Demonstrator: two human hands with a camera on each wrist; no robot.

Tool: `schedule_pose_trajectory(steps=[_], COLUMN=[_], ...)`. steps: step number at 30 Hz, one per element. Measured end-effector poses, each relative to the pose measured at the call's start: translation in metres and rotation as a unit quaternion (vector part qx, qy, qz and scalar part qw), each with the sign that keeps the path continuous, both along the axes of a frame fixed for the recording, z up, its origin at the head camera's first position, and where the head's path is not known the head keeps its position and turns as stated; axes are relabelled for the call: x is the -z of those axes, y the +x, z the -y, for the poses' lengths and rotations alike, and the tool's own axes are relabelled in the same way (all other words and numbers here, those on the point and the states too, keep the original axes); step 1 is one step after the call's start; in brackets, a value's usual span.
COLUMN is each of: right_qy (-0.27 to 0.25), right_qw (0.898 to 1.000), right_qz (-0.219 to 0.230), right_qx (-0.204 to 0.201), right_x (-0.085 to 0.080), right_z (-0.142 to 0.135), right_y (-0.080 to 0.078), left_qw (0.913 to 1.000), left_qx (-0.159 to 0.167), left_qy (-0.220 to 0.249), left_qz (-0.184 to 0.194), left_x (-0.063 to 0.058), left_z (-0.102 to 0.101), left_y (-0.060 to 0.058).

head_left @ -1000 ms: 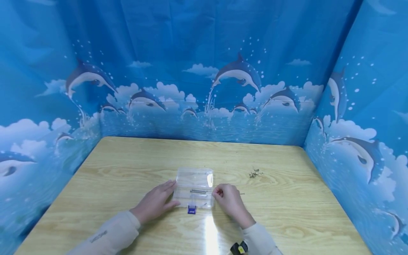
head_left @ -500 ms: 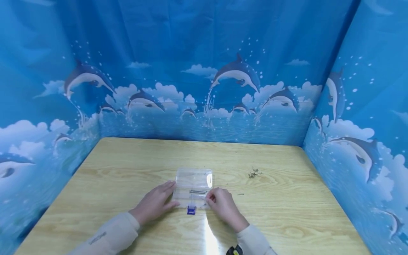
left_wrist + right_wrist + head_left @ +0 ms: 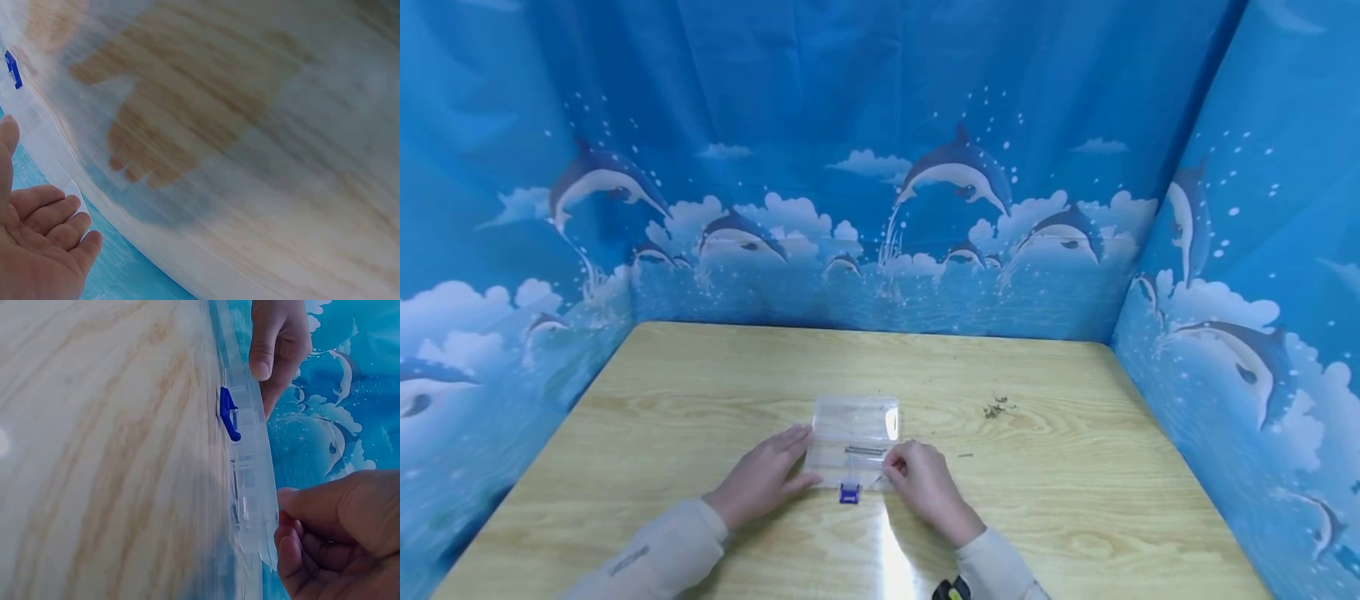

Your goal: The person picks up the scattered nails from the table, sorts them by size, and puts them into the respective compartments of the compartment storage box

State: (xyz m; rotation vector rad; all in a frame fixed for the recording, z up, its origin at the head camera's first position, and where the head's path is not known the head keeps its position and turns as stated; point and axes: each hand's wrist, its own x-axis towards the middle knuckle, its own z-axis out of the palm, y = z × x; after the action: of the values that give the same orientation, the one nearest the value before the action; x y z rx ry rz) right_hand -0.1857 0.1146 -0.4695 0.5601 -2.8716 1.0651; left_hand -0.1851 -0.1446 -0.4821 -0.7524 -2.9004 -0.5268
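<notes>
A clear plastic box (image 3: 831, 457) lies on the table with its lid (image 3: 850, 417) tipped back and a blue latch (image 3: 849, 493) at the front. Long metal pins (image 3: 865, 451) lie in one of its compartments, and a small dark sliver shows near the front right. My left hand (image 3: 767, 473) rests against the box's left end, thumb at the front corner, fingers extended. Over the right end my right hand (image 3: 925, 483) has its fingers curled, thumb and forefinger together at the compartments. I cannot tell whether a small piece is between those fingertips.
A little heap of small dark metal pieces (image 3: 997, 407) lies on the wooden table (image 3: 700, 375) to the right and behind. One thin short piece (image 3: 966, 456) lies nearer my right hand. Blue dolphin-print curtains (image 3: 820, 167) stand around the table.
My right hand has moved left from beside the box to over its right compartments, uncovering the thin piece on the table. My left hand has stayed at the left end.
</notes>
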Motion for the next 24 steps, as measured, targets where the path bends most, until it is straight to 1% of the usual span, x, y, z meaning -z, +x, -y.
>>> schedule_pose_trajectory(steps=[3, 8, 14, 24], right_qy=[-0.004, -0.012, -0.009, -0.013], right_qw=[1.000, 0.999, 0.998, 0.997], right_qz=[-0.010, -0.030, -0.034, -0.039], right_qx=[0.005, 0.025, 0.043, 0.069], right_x=[0.000, -0.001, -0.003, -0.002], right_z=[-0.004, -0.013, -0.024, -0.037], right_y=[-0.001, -0.004, -0.008, -0.007], left_qw=[1.0000, 1.0000, 0.9999, 0.9999], left_qx=[0.004, 0.003, 0.001, 0.001], left_qy=[0.005, 0.009, 0.011, 0.009], left_qz=[-0.003, 0.000, -0.001, 0.005], left_x=[0.000, -0.001, -0.002, -0.003], left_z=[0.000, 0.000, -0.001, -0.001], left_y=[0.000, 0.000, -0.001, 0.001])
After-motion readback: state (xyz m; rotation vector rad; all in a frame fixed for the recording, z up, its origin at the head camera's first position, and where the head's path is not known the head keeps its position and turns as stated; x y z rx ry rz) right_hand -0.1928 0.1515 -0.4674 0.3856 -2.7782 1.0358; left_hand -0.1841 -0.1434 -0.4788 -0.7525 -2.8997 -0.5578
